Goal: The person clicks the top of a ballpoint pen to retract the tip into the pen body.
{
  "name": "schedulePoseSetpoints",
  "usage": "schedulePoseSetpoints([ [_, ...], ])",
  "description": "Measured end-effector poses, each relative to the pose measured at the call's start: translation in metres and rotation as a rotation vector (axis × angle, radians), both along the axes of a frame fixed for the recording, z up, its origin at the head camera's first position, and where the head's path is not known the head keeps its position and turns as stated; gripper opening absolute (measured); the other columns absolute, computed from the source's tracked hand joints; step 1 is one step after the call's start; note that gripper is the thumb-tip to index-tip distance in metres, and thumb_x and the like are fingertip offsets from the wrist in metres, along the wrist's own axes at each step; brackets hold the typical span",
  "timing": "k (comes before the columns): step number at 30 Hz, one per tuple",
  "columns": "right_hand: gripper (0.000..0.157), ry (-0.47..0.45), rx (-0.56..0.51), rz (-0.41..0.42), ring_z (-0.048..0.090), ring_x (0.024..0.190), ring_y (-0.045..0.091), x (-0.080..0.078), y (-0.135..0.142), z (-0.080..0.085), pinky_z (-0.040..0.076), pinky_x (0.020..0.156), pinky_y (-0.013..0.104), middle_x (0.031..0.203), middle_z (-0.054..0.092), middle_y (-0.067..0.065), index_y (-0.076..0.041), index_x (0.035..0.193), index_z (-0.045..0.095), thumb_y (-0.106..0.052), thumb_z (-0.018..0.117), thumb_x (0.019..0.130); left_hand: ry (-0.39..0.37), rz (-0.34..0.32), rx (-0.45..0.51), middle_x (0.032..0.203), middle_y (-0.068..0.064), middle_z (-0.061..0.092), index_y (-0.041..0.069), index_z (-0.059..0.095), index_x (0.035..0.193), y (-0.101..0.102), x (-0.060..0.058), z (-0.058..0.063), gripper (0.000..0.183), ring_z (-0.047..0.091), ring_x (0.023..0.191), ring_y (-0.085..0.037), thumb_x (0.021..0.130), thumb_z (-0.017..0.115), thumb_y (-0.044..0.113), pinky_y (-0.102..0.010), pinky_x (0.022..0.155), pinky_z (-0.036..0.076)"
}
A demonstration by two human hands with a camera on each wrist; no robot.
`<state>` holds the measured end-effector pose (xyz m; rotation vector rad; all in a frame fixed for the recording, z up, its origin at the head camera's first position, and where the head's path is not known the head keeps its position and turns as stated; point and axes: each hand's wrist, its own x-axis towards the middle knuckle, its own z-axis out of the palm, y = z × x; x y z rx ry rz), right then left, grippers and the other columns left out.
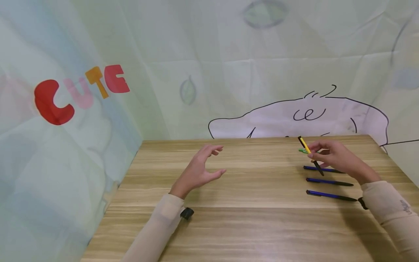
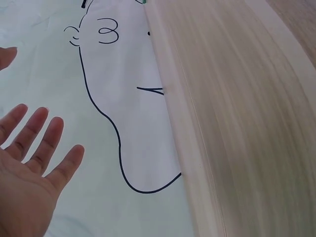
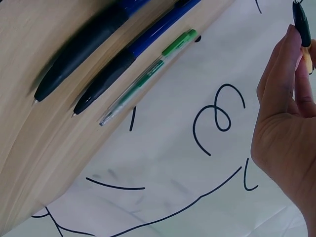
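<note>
In the head view my right hand (image 1: 334, 156) pinches a yellow pen (image 1: 306, 145) with black ends, held tilted above the right part of the table. Under and beside that hand lie a green pen (image 3: 148, 76), partly hidden in the head view, and several blue pens (image 1: 330, 182) with black grips, spaced in a row. The right wrist view shows the yellow pen's black end (image 3: 301, 24) at the fingertips. My left hand (image 1: 199, 167) hovers over the left-middle of the table, thumb and fingers spread apart, holding nothing; its fingers (image 2: 52, 138) also show in the left wrist view.
The wooden table (image 1: 229, 229) meets a printed cloth (image 1: 170, 91) along its back edge, with a black-outlined drawing behind it. Another cloth with coloured letters (image 1: 54, 103) hangs at the left. Dark wrist cameras (image 1: 187, 213) sit at both cuffs.
</note>
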<state>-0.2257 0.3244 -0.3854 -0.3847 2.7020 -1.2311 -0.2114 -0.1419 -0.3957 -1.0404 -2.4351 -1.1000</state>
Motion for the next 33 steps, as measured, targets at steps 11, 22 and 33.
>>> schedulePoseSetpoints([
  [11,0.037,0.032,-0.072,0.017,0.069,0.09,0.011,0.007,-0.015,0.002,0.062,0.069,0.035,0.113,0.063,0.016,-0.003,0.125,0.061,-0.028,0.067,0.1,-0.032,-0.01,0.006,0.136,-0.01,0.058,0.014,0.049,0.146,0.007,0.0,0.003,0.071,0.058,0.12,-0.025,0.085,0.083,0.025,-0.048,0.104,0.049],
  [22,0.037,0.032,-0.127,0.025,0.069,0.091,0.013,0.019,-0.029,0.009,0.063,0.071,0.038,0.114,0.064,0.02,-0.002,0.127,0.059,-0.026,0.066,0.1,0.002,-0.036,0.037,0.135,-0.005,0.057,0.017,0.049,0.146,0.022,-0.004,0.008,0.072,0.058,0.118,-0.023,0.084,0.084,0.026,-0.041,0.104,0.05],
  [33,0.035,0.01,-0.173,0.017,0.069,0.093,0.011,0.026,-0.043,0.012,0.063,0.071,0.036,0.113,0.063,0.019,-0.002,0.123,0.059,-0.025,0.068,0.099,0.023,-0.055,0.055,0.133,-0.002,0.058,0.016,0.05,0.146,0.039,-0.007,0.014,0.073,0.058,0.118,-0.02,0.082,0.084,0.026,-0.037,0.104,0.049],
])
